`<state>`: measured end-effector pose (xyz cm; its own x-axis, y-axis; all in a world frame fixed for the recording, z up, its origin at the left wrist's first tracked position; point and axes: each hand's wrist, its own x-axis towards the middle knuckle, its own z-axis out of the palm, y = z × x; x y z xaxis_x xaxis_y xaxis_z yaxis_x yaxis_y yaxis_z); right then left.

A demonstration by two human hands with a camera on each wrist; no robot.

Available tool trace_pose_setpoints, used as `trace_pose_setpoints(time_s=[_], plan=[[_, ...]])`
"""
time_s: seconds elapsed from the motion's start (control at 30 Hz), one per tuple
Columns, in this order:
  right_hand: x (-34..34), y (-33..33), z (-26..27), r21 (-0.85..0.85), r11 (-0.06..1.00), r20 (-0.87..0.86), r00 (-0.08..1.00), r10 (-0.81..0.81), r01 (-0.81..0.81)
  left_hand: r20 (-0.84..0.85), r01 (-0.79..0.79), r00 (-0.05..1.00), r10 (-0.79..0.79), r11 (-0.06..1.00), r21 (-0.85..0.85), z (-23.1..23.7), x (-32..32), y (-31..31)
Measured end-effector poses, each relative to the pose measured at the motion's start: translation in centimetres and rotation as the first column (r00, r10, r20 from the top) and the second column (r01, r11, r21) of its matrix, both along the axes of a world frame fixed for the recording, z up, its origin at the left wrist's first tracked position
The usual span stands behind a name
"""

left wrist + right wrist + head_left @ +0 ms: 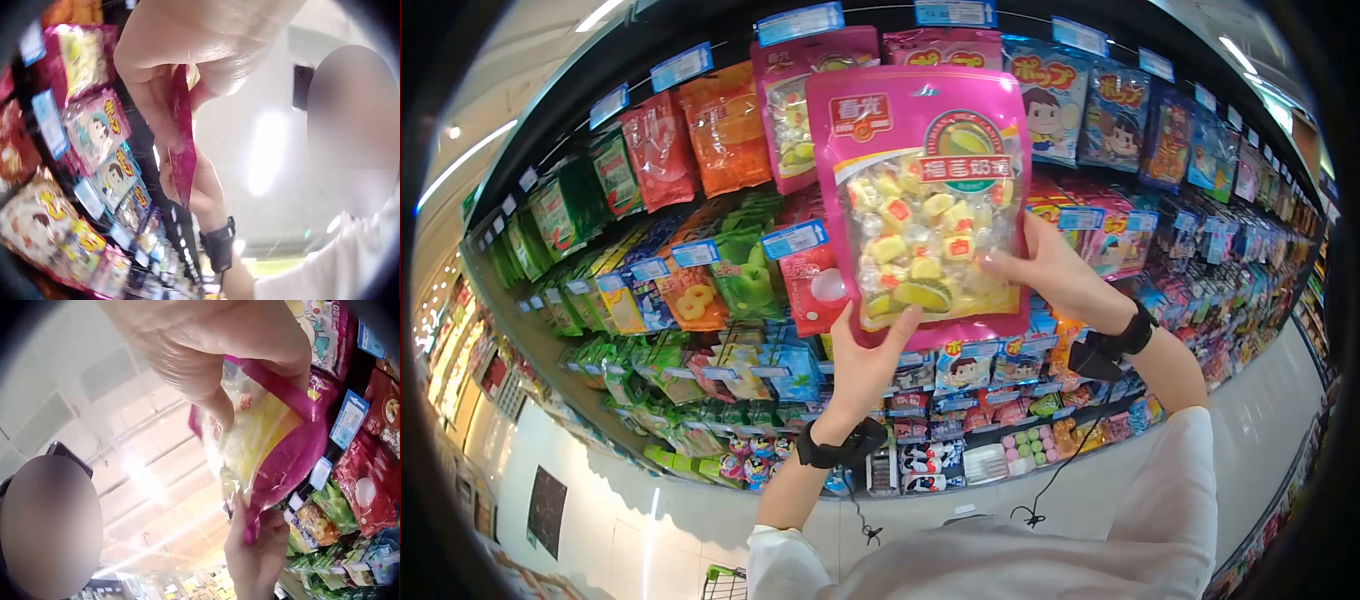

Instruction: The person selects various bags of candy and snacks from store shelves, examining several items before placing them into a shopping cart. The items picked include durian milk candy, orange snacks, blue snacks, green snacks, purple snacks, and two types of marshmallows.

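A magenta bag of durian candy [930, 200] with a clear window is held up in front of the shelves, its printed front toward the head camera. Wrapped yellow candies show through the window. At the bag's lower left corner my left hand [868, 365] grips it, thumb on the front and fingers hidden behind. My right hand [1065, 270] holds the right edge, thumb across the front of the window. In the left wrist view the bag [182, 144] appears edge-on between both hands. From the right wrist side, the bag's bottom fold [290, 462] shows between the hands.
A matching magenta bag [785, 110] hangs behind at the upper left. Rows of hanging candy bags, such as an orange bag [725, 130] and a blue bag [1045, 100], surround it. Blue price tags [795, 240] stick out. A green cart [723, 582] stands at the lower left.
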<state>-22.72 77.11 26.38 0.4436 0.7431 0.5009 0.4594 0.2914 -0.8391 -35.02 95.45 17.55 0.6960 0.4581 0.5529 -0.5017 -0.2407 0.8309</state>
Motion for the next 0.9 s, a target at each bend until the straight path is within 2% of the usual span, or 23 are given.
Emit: trace_pose_setpoints(time_s=[0.07,0.13,0.17,0.2,0.23,0.27,0.3,0.33,0.37,0.4,0.43,0.47,0.53,0.57,0.6,0.63,0.67,0.73,0.77,0.8,0.87,0.9], plan=[[0.6,1.4,0.4,-0.042,0.995,-0.024,0.995,-0.097,0.096,0.046,0.025,0.999,-0.025,1.0,-0.013,1.5,-1.8,-0.5],[0.3,2.6,0.1,0.022,0.997,0.019,0.997,-0.078,0.077,-0.054,0.028,0.998,-0.013,0.954,0.299,3.0,-3.1,0.7],[-0.1,3.1,-0.2,0.079,0.994,0.064,0.995,-0.078,0.073,0.039,0.117,0.991,-0.125,0.978,0.171,3.1,-2.8,1.6],[-0.5,3.6,-0.5,0.138,0.988,0.111,0.991,-0.08,0.065,-0.042,0.112,0.993,-0.108,0.987,0.111,3.0,-2.4,3.2],[-1.9,4.1,-1.0,0.248,0.962,0.287,0.941,-0.182,0.11,-0.064,0.08,0.995,-0.073,0.991,0.112,3.4,-2.0,4.0],[-3.1,3.0,-1.6,0.052,0.927,0.527,0.778,-0.342,0.372,-0.085,0.052,0.995,-0.042,0.992,0.114,3.7,-1.7,4.6],[-3.2,3.6,-1.5,0.292,0.924,0.723,0.575,-0.383,0.248,-0.077,0.043,0.996,-0.034,0.992,0.117,3.4,-1.7,5.0],[-3.4,4.2,-1.2,0.472,0.88,0.826,0.322,-0.462,0.051,-0.034,-0.035,0.999,0.04,0.99,0.134,3.0,-1.8,5.3],[-3.4,5.1,-1.0,0.388,0.908,0.688,0.606,-0.4,0.158,0.01,-0.113,0.994,0.113,0.983,0.148,2.8,-2.2,5.3],[-2.8,6.1,-1.0,0.276,0.934,0.459,0.822,-0.336,0.227,0.295,-0.285,0.93,0.219,0.937,0.201,2.7,-2.3,4.0],[-0.2,7.9,-1.2,0.176,0.984,0.18,0.981,-0.07,0.038,0.392,-0.429,0.876,0.28,0.824,0.37,2.7,-2.9,3.7],[-0.2,8.4,-1.0,0.202,0.978,0.256,0.961,-0.103,0.051,0.489,-0.557,0.814,0.314,0.662,0.502,2.6,-3.3,3.6],[-0.4,8.5,-2.1,0.256,0.963,0.538,0.816,-0.213,0.083,0.269,-0.398,0.903,0.336,0.89,0.223,3.2,-2.6,6.1],[-2.8,6.9,0.6,-0.126,0.981,0.429,0.9,-0.08,0.147,-0.086,-0.292,0.952,0.292,0.956,0.021,4.3,-2.4,8.6],[-2.0,7.1,0.9,-0.13,0.98,0.429,0.9,-0.078,0.147,0.011,-0.143,0.989,0.15,0.962,-0.232,4.3,-2.9,9.1],[-0.5,7.3,1.5,-0.137,0.971,0.509,0.855,-0.102,0.198,0.109,-0.332,0.937,0.332,0.943,-0.017,4.0,-3.3,8.7],[1.0,7.7,3.0,-0.129,0.96,0.593,0.795,-0.127,0.25,0.256,-0.517,0.846,0.468,0.838,0.177,4.0,-3.3,8.5],[3.7,8.8,7.9,0.131,0.922,0.707,0.618,-0.344,0.363,0.236,-0.45,0.881,0.41,0.88,0.15,4.6,-3.6,10.1],[5.0,9.5,9.1,0.188,0.932,0.726,0.595,-0.344,0.309,0.21,-0.385,0.911,0.356,0.916,0.113,4.7,-3.8,10.6],[6.4,10.5,10.4,0.249,0.936,0.748,0.565,-0.349,0.248,0.217,-0.385,0.909,0.355,0.916,0.115,5.2,-3.7,10.7],[9.0,12.7,12.9,0.27,0.955,0.777,0.558,-0.292,0.124,0.218,-0.353,0.929,0.3,0.895,0.272,6.0,-3.5,10.8],[9.0,13.5,14.2,0.221,0.968,0.743,0.623,-0.247,0.12,0.206,-0.309,0.943,0.262,0.919,0.244,6.0,-2.8,11.6]])
